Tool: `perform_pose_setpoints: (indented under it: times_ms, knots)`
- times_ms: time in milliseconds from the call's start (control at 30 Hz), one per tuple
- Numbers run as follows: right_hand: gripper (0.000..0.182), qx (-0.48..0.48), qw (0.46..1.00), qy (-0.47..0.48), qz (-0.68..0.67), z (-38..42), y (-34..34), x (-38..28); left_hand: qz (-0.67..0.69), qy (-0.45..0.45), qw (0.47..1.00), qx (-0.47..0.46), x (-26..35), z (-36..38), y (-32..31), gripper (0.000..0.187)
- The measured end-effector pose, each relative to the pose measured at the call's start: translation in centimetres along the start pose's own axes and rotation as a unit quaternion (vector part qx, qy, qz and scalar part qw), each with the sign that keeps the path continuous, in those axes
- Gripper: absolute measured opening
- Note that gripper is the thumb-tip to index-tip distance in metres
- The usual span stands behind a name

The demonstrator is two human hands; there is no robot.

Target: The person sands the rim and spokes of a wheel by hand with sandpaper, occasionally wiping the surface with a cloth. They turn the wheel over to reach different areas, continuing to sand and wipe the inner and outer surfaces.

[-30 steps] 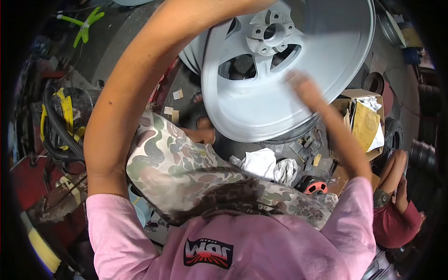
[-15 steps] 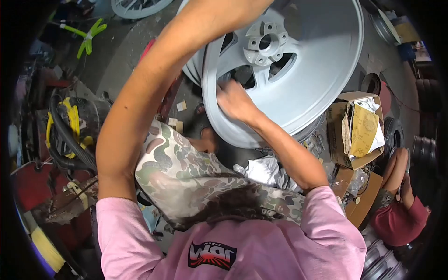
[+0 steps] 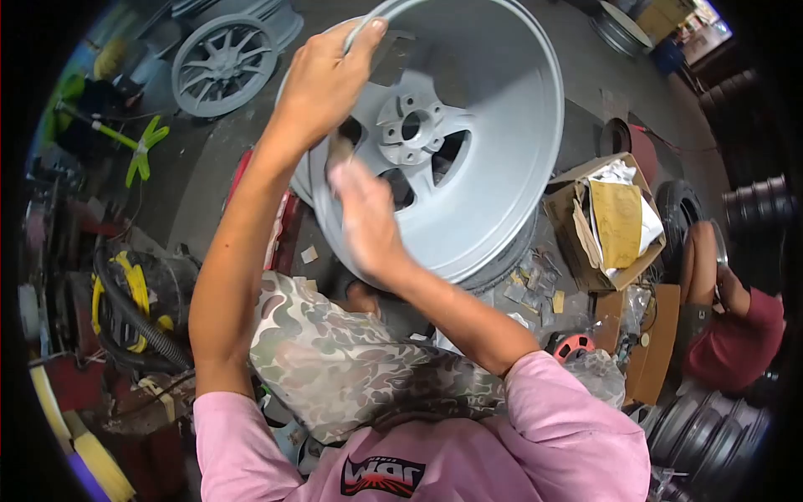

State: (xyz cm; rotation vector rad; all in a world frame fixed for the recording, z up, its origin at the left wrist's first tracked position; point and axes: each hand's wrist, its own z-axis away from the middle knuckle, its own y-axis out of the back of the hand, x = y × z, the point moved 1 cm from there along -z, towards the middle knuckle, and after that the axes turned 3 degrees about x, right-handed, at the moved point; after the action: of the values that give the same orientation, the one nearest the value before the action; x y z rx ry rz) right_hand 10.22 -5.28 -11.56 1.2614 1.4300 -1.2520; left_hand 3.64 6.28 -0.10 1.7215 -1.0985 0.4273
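A grey five-spoke wheel rim stands tilted in front of me, its hollow barrel facing me. My left hand is closed around the rim's upper left lip, thumb over the edge. Inside the barrel, near its left wall and the spokes, is my right hand. Motion blurs its fingers, which look pressed together. A tan patch shows at the fingertips, but I cannot make out what it is. Part of another grey rim's edge shows behind the left side.
A multi-spoke wheel lies at upper left, near a bright green stand. An open cardboard box holds papers on the right. Beyond it a person in a red shirt sits near tires. A ribbed black hose is at left.
My view has shifted, so the rim appears farther left. My left hand has come fully into view on the lip. Within the barrel, my right hand has moved and is still blurred.
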Motion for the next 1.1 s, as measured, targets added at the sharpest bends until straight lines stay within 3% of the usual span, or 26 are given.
perform_pose_setpoints:
  times_ms: [33,67,100,167,200,233,267,333,367,400,500,567,633,667,700,733,767,800,833,900,933,967,1000,1033,1100]
  knots:
    - [0.037,-0.043,0.998,-0.017,0.035,1.7,0.6,0.6,-0.015,0.012,1.000,0.002,0.1,-0.1,-0.2,0.038]
    - [0.038,-0.080,0.996,0.005,0.045,4.2,1.8,2.3,-0.063,-0.080,0.994,0.040,-0.6,-0.3,-0.4,0.043]
    - [0.041,-0.119,0.991,0.025,0.055,6.3,4.1,5.0,-0.058,-0.084,0.994,0.036,-0.9,-0.5,-0.5,0.043]
    - [0.046,-0.299,0.917,0.021,0.262,8.7,14.5,12.4,-0.125,-0.148,0.977,0.089,-1.2,-0.5,-0.7,0.042]
    - [0.047,-0.380,0.819,0.059,0.425,7.7,21.1,15.2,-0.123,-0.145,0.978,0.086,-1.1,-0.3,-0.8,0.042]
    - [0.053,-0.437,0.633,0.053,0.638,5.2,26.2,14.0,-0.119,-0.118,0.983,0.070,-0.7,-0.2,-0.9,0.042]
    - [0.061,-0.429,0.524,0.081,0.731,1.3,31.4,12.7,-0.116,-0.093,0.987,0.056,-0.3,0.0,-0.8,0.042]
    - [0.058,-0.303,0.405,0.092,0.858,-8.4,35.4,7.2,-0.118,-0.070,0.990,0.042,-0.1,0.1,-0.8,0.043]
    - [0.055,-0.276,0.185,0.239,0.912,-12.0,36.0,3.0,-0.126,-0.114,0.983,0.066,-0.1,0.3,-0.9,0.042]
    - [0.051,-0.171,0.196,0.265,0.929,-14.8,34.5,0.7,-0.134,-0.157,0.975,0.087,-0.2,0.6,-1.1,0.041]
    - [0.050,-0.158,0.240,0.238,0.928,-16.6,31.6,-3.3,-0.103,-0.184,0.972,0.099,3.8,1.9,-1.0,0.030]
    - [0.050,-0.105,0.163,0.287,0.938,-15.0,33.0,-2.4,-0.105,-0.220,0.967,0.079,2.4,1.3,-0.9,0.032]
    - [0.052,-0.226,0.367,0.151,0.890,-10.5,36.3,4.7,-0.115,-0.136,0.983,0.047,3.8,1.7,-0.7,0.033]
    - [0.054,-0.160,0.425,0.142,0.880,-6.4,35.0,9.9,-0.110,-0.186,0.974,0.067,2.6,1.3,-1.3,0.032]
    - [0.054,-0.164,0.449,0.129,0.869,-2.7,34.0,16.5,-0.107,-0.181,0.975,0.070,3.0,1.6,-1.4,0.032]
    - [0.051,-0.186,0.537,0.071,0.820,1.0,28.9,20.9,-0.092,-0.174,0.979,0.056,4.0,1.9,-1.4,0.030]
    - [0.048,-0.183,0.639,0.101,0.740,4.6,23.0,23.8,-0.079,-0.171,0.981,0.041,4.8,2.2,-1.4,0.029]
    - [0.044,-0.208,0.817,-0.011,0.538,5.6,16.7,23.2,-0.053,-0.199,0.977,0.059,4.7,2.6,-1.7,0.027]
    - [0.044,-0.222,0.905,0.006,0.364,5.4,10.9,18.9,-0.055,-0.199,0.977,0.057,4.2,2.6,-2.2,0.027]
    - [0.044,-0.145,0.965,-0.196,0.093,4.4,4.7,6.1,-0.036,-0.274,0.955,0.110,3.5,2.9,-2.9,0.026]
    - [0.045,-0.127,0.967,-0.219,0.025,3.4,6.1,4.9,-0.036,-0.274,0.955,0.105,4.1,3.4,-3.0,0.026]
    - [0.045,-0.109,0.964,-0.240,-0.041,2.5,8.7,3.4,-0.026,-0.221,0.972,0.078,4.7,3.7,-3.1,0.027]
    - [0.049,-0.034,0.948,-0.168,-0.269,3.3,10.2,-1.1,-0.016,-0.169,0.984,0.057,5.2,3.8,-2.9,0.028]
    - [0.053,0.039,0.974,-0.106,-0.194,3.0,13.6,-1.7,-0.018,-0.171,0.983,0.063,5.2,3.9,-2.7,0.028]
    - [0.052,0.139,0.983,-0.074,-0.097,3.7,20.6,-3.2,-0.020,-0.137,0.990,0.020,4.9,4.3,-2.8,0.029]
